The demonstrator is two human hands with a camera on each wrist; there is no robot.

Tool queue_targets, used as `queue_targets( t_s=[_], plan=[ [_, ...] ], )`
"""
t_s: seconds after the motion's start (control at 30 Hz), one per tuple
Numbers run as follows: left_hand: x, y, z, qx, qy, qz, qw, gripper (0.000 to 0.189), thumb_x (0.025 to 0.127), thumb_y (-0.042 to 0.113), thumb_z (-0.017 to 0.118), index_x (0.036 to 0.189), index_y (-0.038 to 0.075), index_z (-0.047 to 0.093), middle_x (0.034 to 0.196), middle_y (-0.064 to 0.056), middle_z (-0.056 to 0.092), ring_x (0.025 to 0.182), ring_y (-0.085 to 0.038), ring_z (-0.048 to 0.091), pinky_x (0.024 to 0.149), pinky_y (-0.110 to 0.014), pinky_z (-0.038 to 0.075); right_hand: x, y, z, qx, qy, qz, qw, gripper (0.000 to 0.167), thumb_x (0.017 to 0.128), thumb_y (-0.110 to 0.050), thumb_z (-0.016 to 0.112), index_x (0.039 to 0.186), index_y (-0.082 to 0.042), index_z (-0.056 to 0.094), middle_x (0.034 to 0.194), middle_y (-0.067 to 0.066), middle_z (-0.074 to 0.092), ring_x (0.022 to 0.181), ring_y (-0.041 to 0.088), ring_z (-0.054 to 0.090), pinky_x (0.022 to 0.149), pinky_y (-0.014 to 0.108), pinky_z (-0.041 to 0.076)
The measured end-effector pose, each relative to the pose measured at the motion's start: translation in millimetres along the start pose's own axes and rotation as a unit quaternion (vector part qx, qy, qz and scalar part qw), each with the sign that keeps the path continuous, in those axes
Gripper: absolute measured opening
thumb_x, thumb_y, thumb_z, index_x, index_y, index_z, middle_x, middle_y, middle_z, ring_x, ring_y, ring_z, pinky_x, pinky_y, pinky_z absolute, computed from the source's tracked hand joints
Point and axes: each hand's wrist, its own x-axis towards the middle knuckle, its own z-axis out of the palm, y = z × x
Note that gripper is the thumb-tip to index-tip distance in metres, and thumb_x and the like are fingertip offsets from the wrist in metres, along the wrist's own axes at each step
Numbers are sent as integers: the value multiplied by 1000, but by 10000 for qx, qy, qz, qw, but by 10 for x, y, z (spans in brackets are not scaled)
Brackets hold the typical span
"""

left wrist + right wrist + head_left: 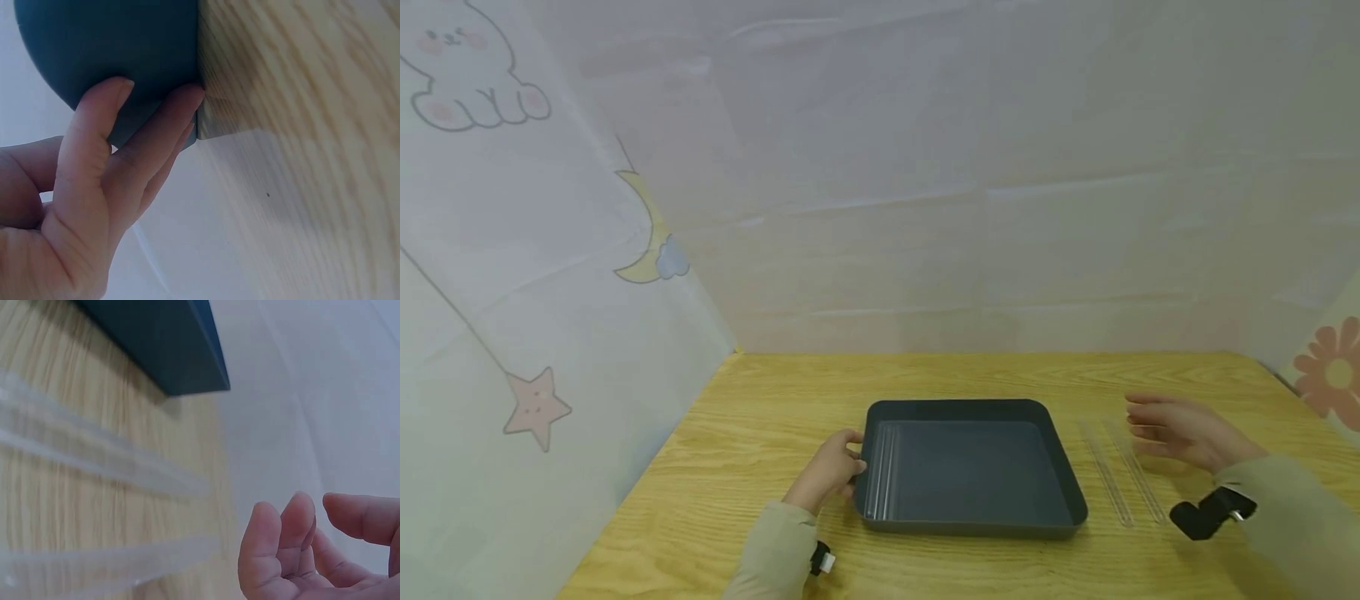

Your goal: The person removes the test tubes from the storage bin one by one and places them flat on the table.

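Left hand at the grey tray, right hand raised beside two clear strips

A dark grey rectangular tray [977, 475] lies flat on a wood-grain table [700, 500], in front of the person. The left hand [827, 471] touches the tray's left side; in the left wrist view, its fingers lie fairly straight against the outer wall, one tip close to the tabletop. Inside the tray, clear plastic strips [883, 475] lie along the left wall; their exact number is hard to tell.

Just right of the tray, two more transparent strips lie side by side on the table, slightly apart: a nearer-to-tray strip [1107, 475] and an outer strip [1135, 471]. The right hand [1183, 433] is just beside the outer one, its fingers loosely bent, thumb apart from them, holding nothing.

Both arms wear pale sleeves [767, 550], and a black wrist mount [1206, 512] sits at the right cuff. Behind the table hangs a creased pale sheet [925, 167]; at the left are a printed moon [657, 221] and a pink star [537, 408].
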Motion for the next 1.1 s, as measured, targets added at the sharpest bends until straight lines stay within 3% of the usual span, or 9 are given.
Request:
queue_targets(
  t_s=[0.07, 0.13, 0.27, 0.3, 0.37, 0.53, 1.1],
  plan=[
    [6, 3, 1, 11, 19, -23, 10000, 42, 91, -13, 53, 133, -10, 46, 107, -24, 58, 73, -24, 62, 53, -31, 52, 3, -37, 41, -272, -16, 8, 9996, 62, 103, -17, 49, 153, 2, 17, 110, 4, 60, 87, 4, 60, 86, 37, 53],
    [9, 9, 2, 22, 39, -34, 10000, 42, 91, -13, 53, 132, -9, 47, 108, -25, 58, 74, -25, 62, 53, -31, 52, 7, -63, 81, -359, -24, 14, 9994, 73, 103, -18, 50, 151, 9, 2, 112, 5, 60, 90, 3, 61, 87, 38, 52],
    [20, 10, 2, 76, 48, -2, 10000, 42, 91, -13, 54, 132, -9, 47, 108, -26, 59, 73, -24, 62, 52, -30, 51, 4, -85, 153, 78, -139, -62, 9999, 47, 102, -15, 52, 145, -6, 37, 105, 2, 61, 90, 7, 62, 85, 39, 53],
    [21, 8, 1, 73, 43, 12, 10000, 42, 91, -13, 54, 132, -10, 47, 108, -26, 59, 73, -24, 63, 52, -30, 51, 8, -81, 176, 277, -138, -75, 9995, 36, 101, -14, 53, 137, -13, 46, 102, -7, 58, 90, 9, 63, 84, 38, 53],
    [21, 6, 0, 91, 38, 28, 9999, 42, 90, -13, 54, 132, -10, 47, 108, -26, 60, 72, -24, 63, 51, -30, 51, 16, -76, 222, 516, -212, -130, 9984, 20, 101, -13, 53, 117, -24, 57, 99, -7, 58, 88, 10, 62, 81, 36, 53],
    [6, 23, -2, 130, 33, 59, 9999, 42, 90, -13, 55, 132, -10, 47, 107, -26, 60, 73, -24, 63, 52, -30, 52, 46, -64, 329, 815, -288, -239, 9960, 25, 101, -12, 53, 96, -35, 62, 99, -2, 58, 86, 14, 60, 78, 32, 53],
    [5, 13, -3, 42, -1, 8, 10000, 43, 91, -12, 54, 133, -10, 46, 107, -24, 60, 75, -26, 64, 56, -34, 54, 180, -114, 744, 1209, -599, -282, 9905, 17, 101, -13, 53, 105, -28, 61, 100, 1, 56, 84, 14, 59, 79, 32, 52]
  ],
)
